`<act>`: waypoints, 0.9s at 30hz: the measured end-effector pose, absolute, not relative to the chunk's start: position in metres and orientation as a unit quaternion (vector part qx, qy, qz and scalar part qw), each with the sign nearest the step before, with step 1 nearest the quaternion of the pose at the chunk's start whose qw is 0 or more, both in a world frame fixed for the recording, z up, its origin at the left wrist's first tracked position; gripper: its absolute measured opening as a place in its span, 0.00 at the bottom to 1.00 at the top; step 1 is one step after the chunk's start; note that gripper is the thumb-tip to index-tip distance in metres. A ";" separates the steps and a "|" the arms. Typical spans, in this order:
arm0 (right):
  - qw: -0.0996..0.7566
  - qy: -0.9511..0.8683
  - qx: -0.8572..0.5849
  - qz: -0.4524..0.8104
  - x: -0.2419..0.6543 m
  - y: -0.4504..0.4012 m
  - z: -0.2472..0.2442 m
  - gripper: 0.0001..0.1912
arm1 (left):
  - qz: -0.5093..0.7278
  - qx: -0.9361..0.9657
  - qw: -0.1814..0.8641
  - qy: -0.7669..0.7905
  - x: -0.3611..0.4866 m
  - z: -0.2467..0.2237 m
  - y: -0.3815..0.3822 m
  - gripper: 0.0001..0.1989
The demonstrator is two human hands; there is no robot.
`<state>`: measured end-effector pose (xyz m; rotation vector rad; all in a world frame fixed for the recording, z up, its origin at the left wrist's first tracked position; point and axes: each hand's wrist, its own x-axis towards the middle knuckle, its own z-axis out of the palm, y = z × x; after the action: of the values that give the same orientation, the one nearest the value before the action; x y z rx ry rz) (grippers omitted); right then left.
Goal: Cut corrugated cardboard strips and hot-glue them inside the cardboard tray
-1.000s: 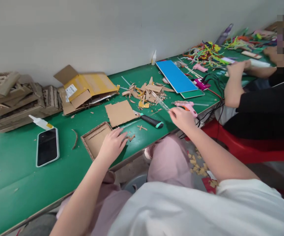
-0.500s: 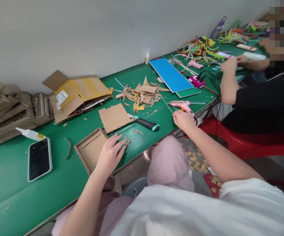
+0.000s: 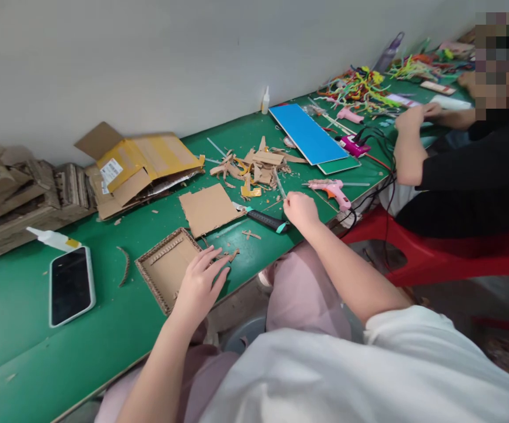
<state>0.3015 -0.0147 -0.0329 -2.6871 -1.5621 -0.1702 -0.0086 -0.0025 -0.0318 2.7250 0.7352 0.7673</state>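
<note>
My left hand point(image 3: 204, 279) is open, fingers spread, over the near right side of a shallow cardboard tray point(image 3: 142, 275) with corrugated walls. Small cardboard scraps point(image 3: 234, 255) lie by its fingertips. My right hand point(image 3: 302, 208) is closed around one end of a thin, shiny greyish strip point(image 3: 280, 184); its exact kind is unclear. The strip points away, toward a heap of cardboard scraps point(image 3: 265, 160). Just left of this hand lies a utility knife point(image 3: 265, 220), blade out, touching a flat cardboard piece point(image 3: 210, 210). A pink glue gun point(image 3: 334, 191) lies to the right.
A phone point(image 3: 72, 286) and a glue bottle point(image 3: 52, 238) lie at left, with a torn cardboard box point(image 3: 148, 161) behind. Blue board point(image 3: 307, 134) and black cables point(image 3: 371, 141) are at right. A co-worker's arm point(image 3: 411, 150) reaches over the table beside a red stool point(image 3: 395, 241).
My right hand has moved left, away from the glue gun, with the thin strip in it, now tilted more upright. My left hand stays spread over the tray's edge.
</note>
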 end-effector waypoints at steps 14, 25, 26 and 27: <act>-0.043 -0.528 -0.844 -0.077 0.365 -0.059 -0.044 0.19 | 0.245 0.928 0.128 0.250 -0.008 -0.040 -0.006 0.12; -0.060 -0.576 -0.813 -0.057 0.336 -0.045 -0.038 0.17 | 0.262 0.925 0.147 0.233 -0.004 -0.039 -0.009 0.11; -0.057 -0.578 -0.812 -0.057 0.334 -0.046 -0.038 0.17 | 0.261 0.925 0.149 0.233 -0.004 -0.040 -0.009 0.11; -0.054 -0.577 -0.813 -0.059 0.334 -0.047 -0.037 0.18 | 0.261 0.925 0.149 0.234 -0.003 -0.040 -0.009 0.11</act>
<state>0.3337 -0.0466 -0.0374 -2.6462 -1.8769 -0.1913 -0.0035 -0.0086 -0.0400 2.6584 0.6714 0.7493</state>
